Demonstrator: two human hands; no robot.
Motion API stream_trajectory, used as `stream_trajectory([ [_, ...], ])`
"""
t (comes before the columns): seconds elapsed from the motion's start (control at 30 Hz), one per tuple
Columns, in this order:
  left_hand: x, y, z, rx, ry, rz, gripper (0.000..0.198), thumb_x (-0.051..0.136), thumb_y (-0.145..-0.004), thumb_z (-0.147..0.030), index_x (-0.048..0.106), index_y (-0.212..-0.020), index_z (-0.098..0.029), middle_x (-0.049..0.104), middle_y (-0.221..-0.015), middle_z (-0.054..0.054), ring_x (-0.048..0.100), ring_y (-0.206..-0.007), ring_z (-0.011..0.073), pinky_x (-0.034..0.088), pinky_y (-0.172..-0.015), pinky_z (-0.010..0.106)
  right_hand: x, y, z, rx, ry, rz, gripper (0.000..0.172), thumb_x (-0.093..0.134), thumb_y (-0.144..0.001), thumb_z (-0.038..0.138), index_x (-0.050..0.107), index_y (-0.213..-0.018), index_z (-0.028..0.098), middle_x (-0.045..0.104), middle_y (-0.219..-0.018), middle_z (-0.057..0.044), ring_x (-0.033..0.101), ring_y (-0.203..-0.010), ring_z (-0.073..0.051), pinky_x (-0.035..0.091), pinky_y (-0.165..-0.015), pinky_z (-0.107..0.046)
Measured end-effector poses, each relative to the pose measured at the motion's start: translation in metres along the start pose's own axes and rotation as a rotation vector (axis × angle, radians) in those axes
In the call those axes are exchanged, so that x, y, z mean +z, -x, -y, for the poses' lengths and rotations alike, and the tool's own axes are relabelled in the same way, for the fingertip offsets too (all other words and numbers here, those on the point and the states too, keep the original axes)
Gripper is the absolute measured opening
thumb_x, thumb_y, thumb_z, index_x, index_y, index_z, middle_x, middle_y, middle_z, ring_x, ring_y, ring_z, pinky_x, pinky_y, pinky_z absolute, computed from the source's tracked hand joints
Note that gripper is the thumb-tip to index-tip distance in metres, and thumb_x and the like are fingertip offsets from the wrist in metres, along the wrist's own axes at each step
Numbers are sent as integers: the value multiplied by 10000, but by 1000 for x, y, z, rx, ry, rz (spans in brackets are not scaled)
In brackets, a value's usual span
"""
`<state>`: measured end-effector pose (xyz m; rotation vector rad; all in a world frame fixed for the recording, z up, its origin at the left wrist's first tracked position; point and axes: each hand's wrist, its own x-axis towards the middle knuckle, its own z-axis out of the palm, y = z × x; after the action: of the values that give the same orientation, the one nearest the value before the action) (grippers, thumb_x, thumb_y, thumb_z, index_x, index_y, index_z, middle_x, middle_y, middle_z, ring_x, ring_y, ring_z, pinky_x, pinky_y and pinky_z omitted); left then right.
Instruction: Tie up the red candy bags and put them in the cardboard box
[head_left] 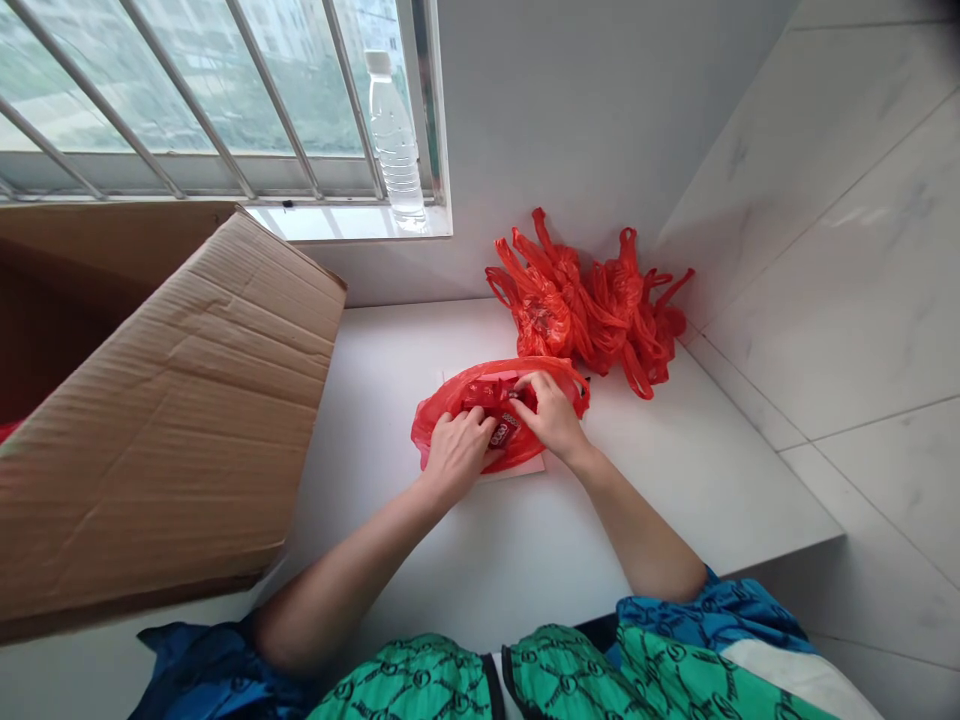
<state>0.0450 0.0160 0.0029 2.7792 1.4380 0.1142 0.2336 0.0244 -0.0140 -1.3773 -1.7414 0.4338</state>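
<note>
A red plastic bag (431, 415) lies with its mouth spread wide on the white tabletop, over a pale flat sheet (529, 467). Inside it are small red packets (504, 432), one with white lettering. My left hand (461, 445) reaches over the bag's near left side, fingers curled down onto the contents; its fingertips are partly hidden. From the right, my right hand (551, 412) reaches in with thumb and fingers pinched on a small dark red packet, whose kind I cannot make out.
Several knotted red plastic bags (600, 305) are heaped against the wall behind. A large open cardboard box (187, 400) stands at the left. A clear water bottle (395, 150) stands on the sill by the barred window. A tiled wall (847, 300) bounds the right.
</note>
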Motion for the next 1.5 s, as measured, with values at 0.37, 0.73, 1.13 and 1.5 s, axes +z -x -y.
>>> stream_trajectory([
  [0.37, 11, 3, 16, -157, 627, -78, 113, 654, -860, -311, 654, -938, -230, 730, -941, 18, 677, -852, 206, 491, -691, 298, -14, 3, 4, 49, -137, 372, 239, 549, -980, 371, 717, -928, 210, 729, -906, -32, 664, -841, -204, 482, -760, -304],
  [0.73, -16, 16, 33, -283, 1514, -151, 290, 738, -823, -434, 635, -851, -164, 679, -823, 14, 606, -748, 130, 482, -722, 240, -11, 4, 26, 107, -572, 251, 305, 632, -900, 497, 686, -801, 214, 650, -762, 0, 592, -743, -167, 495, -720, -293],
  [1.13, -6, 17, 41, -211, 1133, -124, 301, 604, -898, -466, 656, -834, -176, 668, -752, 8, 570, -671, 138, 432, -650, 251, -11, 3, 19, 74, -251, 310, 348, 494, -993, 424, 661, -791, 196, 659, -771, -12, 605, -737, -170, 463, -705, -270],
  [1.5, 9, 16, 35, -242, 351, -119, 353, 471, -973, -409, 638, -1246, -258, 754, -856, 14, 681, -774, 220, 416, -632, 289, -4, -5, -2, 259, 549, 249, 287, 532, -959, 213, 630, -1205, 101, 707, -1089, -187, 660, -1005, -319, 464, -837, -358],
])
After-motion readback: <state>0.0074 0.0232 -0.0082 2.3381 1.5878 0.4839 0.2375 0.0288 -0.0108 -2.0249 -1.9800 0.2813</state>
